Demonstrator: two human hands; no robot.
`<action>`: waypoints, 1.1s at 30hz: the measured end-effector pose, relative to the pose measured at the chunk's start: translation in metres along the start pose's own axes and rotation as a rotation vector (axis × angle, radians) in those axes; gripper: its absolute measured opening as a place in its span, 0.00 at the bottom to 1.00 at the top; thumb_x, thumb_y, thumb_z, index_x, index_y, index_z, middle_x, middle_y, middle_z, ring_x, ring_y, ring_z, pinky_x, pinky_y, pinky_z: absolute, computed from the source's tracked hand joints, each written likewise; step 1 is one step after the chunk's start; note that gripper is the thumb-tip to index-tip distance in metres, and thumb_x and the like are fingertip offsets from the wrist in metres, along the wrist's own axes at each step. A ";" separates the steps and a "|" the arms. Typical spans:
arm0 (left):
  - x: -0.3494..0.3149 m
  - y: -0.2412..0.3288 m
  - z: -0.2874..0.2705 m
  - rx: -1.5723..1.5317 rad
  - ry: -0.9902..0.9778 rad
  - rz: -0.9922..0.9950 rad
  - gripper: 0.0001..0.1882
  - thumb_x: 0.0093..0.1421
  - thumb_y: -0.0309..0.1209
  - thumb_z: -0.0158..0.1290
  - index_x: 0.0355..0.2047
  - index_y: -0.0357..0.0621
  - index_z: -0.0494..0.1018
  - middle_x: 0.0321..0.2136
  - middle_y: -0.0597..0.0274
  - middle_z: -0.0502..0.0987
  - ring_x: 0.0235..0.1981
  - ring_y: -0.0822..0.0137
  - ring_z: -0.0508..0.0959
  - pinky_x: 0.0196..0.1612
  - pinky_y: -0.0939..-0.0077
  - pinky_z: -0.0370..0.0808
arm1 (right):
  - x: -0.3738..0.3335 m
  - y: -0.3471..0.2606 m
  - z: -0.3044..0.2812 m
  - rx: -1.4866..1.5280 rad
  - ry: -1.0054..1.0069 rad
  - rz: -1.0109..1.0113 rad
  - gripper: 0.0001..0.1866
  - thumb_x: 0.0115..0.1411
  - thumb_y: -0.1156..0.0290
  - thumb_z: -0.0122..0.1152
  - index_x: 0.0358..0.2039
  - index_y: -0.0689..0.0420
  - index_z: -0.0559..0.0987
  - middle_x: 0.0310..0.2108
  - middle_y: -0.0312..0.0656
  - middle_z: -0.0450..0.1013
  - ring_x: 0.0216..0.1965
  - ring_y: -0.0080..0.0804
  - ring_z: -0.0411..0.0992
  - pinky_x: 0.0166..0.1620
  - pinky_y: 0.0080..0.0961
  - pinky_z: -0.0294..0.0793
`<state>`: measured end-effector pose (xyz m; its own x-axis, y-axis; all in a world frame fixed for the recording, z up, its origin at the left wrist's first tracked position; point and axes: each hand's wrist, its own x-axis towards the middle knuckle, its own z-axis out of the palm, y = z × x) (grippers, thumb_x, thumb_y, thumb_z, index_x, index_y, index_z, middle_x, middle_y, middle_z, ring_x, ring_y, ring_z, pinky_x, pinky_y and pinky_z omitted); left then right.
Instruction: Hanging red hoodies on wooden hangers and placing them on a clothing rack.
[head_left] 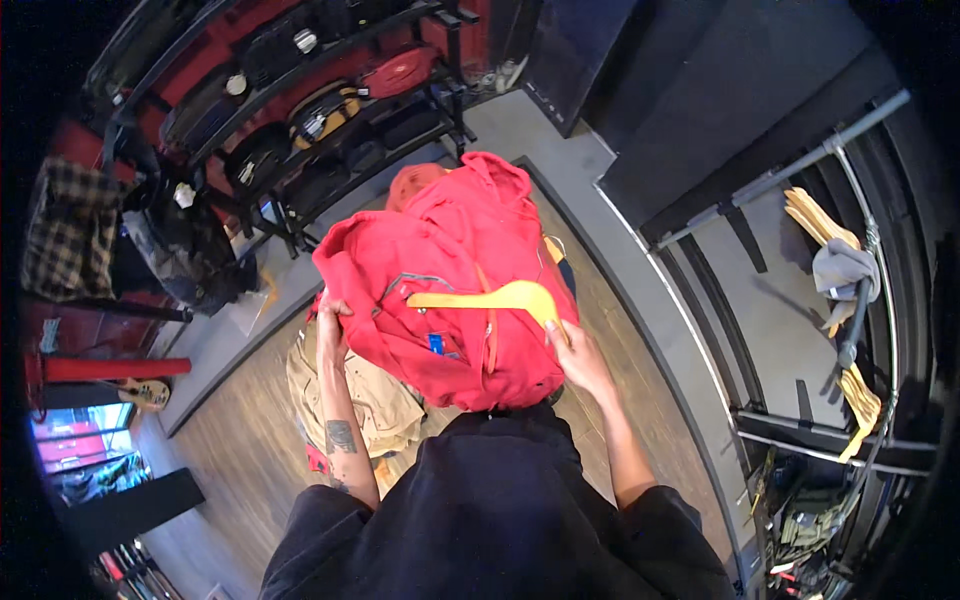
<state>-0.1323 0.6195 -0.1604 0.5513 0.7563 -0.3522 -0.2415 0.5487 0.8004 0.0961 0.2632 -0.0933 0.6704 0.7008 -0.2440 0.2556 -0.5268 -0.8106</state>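
A red jacket (430, 260) is spread in front of me at the middle of the view. An orange-red zipper line runs down it, and a small blue tag (436, 344) shows on its near part. My left hand (332, 315) is closed on the jacket's left edge, its fingers partly hidden by the cloth. Across the jacket's front lies a yellow wooden hanger (480, 298), one arm pointing left. My right hand (582, 358) grips the hanger's right end. Below my left hand, beige clothing (375, 405) lies on the wooden floor.
On the right, a metal clothes rail (790, 170) carries wooden hangers (820, 220) and a grey cloth item (845, 270). Black shelves (300, 90) with bags and caps stand at the far left. A plaid shirt (75, 230) hangs at the left. A grey raised ledge (550, 140) borders the floor.
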 end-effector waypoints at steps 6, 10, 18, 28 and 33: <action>-0.029 0.008 0.009 0.334 -0.082 0.137 0.22 0.38 0.17 0.46 0.38 0.38 0.74 0.32 0.64 0.79 0.31 0.70 0.77 0.37 0.79 0.73 | 0.019 -0.021 0.036 -0.008 -0.099 -0.070 0.25 0.70 0.50 0.43 0.35 0.62 0.76 0.22 0.55 0.71 0.27 0.52 0.73 0.32 0.45 0.67; -0.065 -0.010 0.036 0.651 -0.071 0.088 0.20 0.48 0.15 0.46 0.42 0.37 0.76 0.28 0.68 0.78 0.27 0.73 0.75 0.32 0.79 0.71 | 0.030 -0.038 0.062 0.000 -0.220 -0.098 0.25 0.70 0.50 0.43 0.39 0.61 0.77 0.24 0.57 0.73 0.30 0.56 0.74 0.33 0.46 0.69; -0.084 0.028 0.034 0.427 0.092 0.256 0.19 0.46 0.16 0.43 0.38 0.38 0.75 0.26 0.68 0.77 0.26 0.74 0.74 0.33 0.81 0.70 | 0.064 -0.018 0.030 -0.192 -0.451 -0.181 0.30 0.67 0.42 0.45 0.33 0.60 0.77 0.18 0.42 0.69 0.22 0.36 0.69 0.30 0.38 0.66; -0.100 0.016 0.036 0.732 0.170 0.216 0.22 0.46 0.17 0.45 0.43 0.39 0.76 0.32 0.65 0.78 0.32 0.74 0.75 0.36 0.81 0.70 | 0.065 -0.006 0.000 -0.096 -0.519 -0.183 0.31 0.68 0.43 0.44 0.35 0.63 0.77 0.22 0.38 0.70 0.27 0.26 0.68 0.33 0.30 0.67; -0.118 -0.035 0.093 1.327 0.088 0.542 0.21 0.63 0.37 0.55 0.49 0.34 0.70 0.36 0.52 0.80 0.35 0.58 0.78 0.43 0.69 0.73 | 0.051 -0.018 0.062 -0.133 -0.536 -0.299 0.24 0.67 0.45 0.47 0.38 0.53 0.80 0.19 0.51 0.73 0.23 0.45 0.74 0.29 0.43 0.68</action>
<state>-0.1142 0.4778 -0.1017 0.5722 0.8066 0.1480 0.5347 -0.5038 0.6785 0.0819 0.3381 -0.1245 0.1226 0.9527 -0.2781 0.4854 -0.3020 -0.8205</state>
